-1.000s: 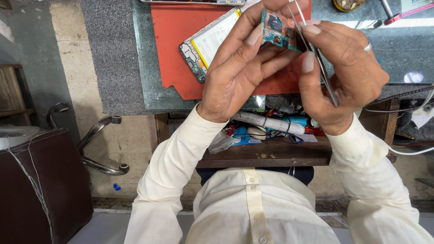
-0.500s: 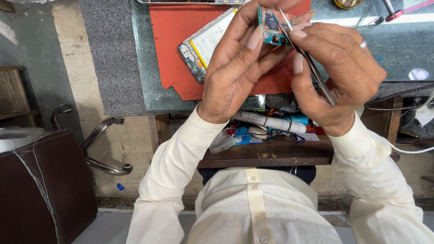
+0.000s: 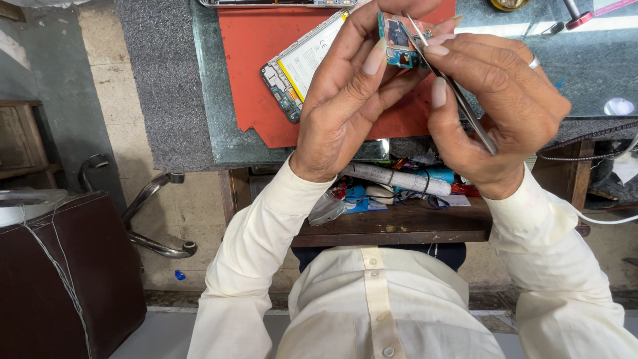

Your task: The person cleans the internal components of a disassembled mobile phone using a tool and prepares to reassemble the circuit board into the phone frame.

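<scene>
While left hand [image 3: 345, 100] pinches a small circuit board [image 3: 397, 40], right hand [image 3: 498, 100] grips metal tweezers [image 3: 458, 100], tips touching board.

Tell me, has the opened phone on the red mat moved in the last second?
No. The opened phone lies at the same spot and angle on the red mat; only the view shifts slightly.
</scene>
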